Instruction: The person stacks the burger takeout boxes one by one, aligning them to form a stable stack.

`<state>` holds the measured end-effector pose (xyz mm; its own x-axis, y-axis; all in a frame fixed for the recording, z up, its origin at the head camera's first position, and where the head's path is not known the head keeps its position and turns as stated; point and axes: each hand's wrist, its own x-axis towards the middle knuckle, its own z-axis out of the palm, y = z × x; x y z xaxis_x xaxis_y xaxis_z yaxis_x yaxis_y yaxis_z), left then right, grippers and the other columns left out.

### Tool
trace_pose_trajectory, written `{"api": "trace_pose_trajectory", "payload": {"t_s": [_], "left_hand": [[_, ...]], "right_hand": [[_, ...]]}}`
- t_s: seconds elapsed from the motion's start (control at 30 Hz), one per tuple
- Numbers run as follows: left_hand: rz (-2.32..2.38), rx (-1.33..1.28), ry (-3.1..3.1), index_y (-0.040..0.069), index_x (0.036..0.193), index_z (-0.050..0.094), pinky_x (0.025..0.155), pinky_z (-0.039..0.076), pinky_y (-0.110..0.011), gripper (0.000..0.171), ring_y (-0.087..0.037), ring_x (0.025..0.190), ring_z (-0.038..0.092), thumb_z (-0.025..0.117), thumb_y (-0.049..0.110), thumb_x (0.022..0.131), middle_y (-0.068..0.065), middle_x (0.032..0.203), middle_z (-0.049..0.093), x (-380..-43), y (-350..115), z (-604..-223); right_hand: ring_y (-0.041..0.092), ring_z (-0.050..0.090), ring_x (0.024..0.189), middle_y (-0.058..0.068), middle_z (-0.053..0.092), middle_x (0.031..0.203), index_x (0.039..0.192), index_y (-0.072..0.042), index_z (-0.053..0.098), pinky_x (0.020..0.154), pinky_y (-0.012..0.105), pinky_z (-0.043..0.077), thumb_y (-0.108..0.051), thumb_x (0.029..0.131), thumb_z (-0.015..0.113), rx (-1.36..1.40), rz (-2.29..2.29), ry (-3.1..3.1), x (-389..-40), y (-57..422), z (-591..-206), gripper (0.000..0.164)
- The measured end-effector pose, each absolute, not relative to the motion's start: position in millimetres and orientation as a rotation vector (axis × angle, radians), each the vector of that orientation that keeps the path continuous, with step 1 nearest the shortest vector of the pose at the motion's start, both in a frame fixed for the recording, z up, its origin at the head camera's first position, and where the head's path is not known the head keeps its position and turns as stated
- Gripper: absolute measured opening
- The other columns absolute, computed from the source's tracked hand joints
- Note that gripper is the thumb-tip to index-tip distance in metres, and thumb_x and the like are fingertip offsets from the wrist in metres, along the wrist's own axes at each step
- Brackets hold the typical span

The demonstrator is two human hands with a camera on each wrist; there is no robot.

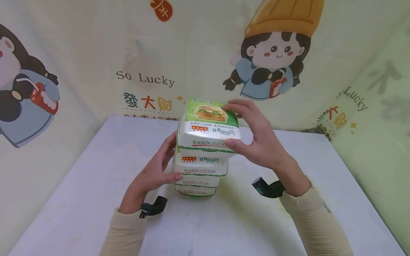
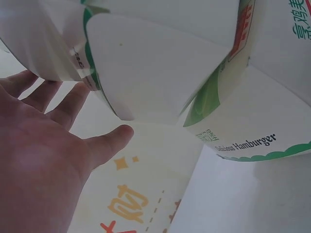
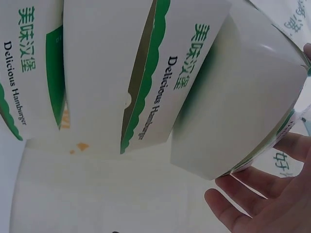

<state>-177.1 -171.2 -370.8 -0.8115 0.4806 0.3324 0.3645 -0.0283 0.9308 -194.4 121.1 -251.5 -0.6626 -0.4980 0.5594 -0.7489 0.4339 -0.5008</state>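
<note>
Several paper hamburger boxes stand in a stack in the middle of the table. The top box, green and white with a burger picture on its lid, sits slightly askew over the boxes below. My right hand grips it from the right, thumb on the front edge and fingers over the lid's far side. In the right wrist view, fingertips meet the edge of the tilted box. My left hand lies along the stack's left side, fingers extended against the white cardboard, thumb at the front corner.
The white table runs back to a cream cloth printed with cartoon girls and lettering. Similar cloth hangs at both sides. A black wrist camera sticks out from the right wrist, another from the left.
</note>
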Motion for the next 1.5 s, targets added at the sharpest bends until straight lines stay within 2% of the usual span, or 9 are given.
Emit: {"api": "trace_pose_trajectory", "payload": {"t_s": [0.13,0.47,0.77,1.1,1.5], "left_hand": [[1.984,0.909,2.128,0.029,0.157,0.015,0.117,0.019,-0.063,0.102,-0.024,0.142,0.033,0.077,0.011,0.078,0.000,0.152,0.037,-176,-172,-372],[1.961,0.930,2.140,0.026,0.155,0.018,0.114,0.030,-0.059,0.097,-0.025,0.136,0.039,0.076,0.011,0.079,-0.002,0.145,0.045,-175,-170,-373],[1.979,0.941,2.126,0.027,0.158,0.015,0.117,0.019,-0.063,0.103,-0.021,0.141,0.035,0.078,0.011,0.078,-0.002,0.149,0.042,-174,-171,-373],[1.979,0.948,2.124,0.026,0.156,0.017,0.115,0.022,-0.064,0.102,-0.023,0.136,0.039,0.078,0.010,0.077,-0.003,0.146,0.044,-177,-171,-374],[1.966,0.946,2.129,0.025,0.155,0.018,0.114,0.027,-0.061,0.100,-0.023,0.134,0.041,0.077,0.007,0.077,-0.003,0.143,0.046,-177,-171,-373]], "right_hand": [[0.019,0.039,0.136,0.003,0.042,0.148,0.142,-0.018,0.051,0.097,0.045,0.051,-0.051,0.086,0.067,1.093,1.054,-2.388,-191,117,-252,0.067],[0.017,0.035,0.139,0.001,0.037,0.152,0.145,-0.021,0.046,0.096,0.046,0.053,-0.045,0.085,0.069,1.086,1.006,-2.447,-185,115,-255,0.069],[0.016,0.034,0.138,0.000,0.034,0.152,0.147,-0.023,0.043,0.100,0.045,0.048,-0.044,0.083,0.071,1.104,1.010,-2.452,-185,118,-257,0.073],[0.018,0.032,0.141,-0.001,0.029,0.156,0.150,-0.024,0.038,0.105,0.051,0.044,-0.042,0.082,0.073,1.105,0.988,-2.470,-184,117,-257,0.078],[0.017,0.032,0.141,-0.001,0.030,0.155,0.150,-0.025,0.038,0.105,0.050,0.044,-0.041,0.081,0.073,1.126,0.985,-2.471,-182,118,-255,0.079]]}}
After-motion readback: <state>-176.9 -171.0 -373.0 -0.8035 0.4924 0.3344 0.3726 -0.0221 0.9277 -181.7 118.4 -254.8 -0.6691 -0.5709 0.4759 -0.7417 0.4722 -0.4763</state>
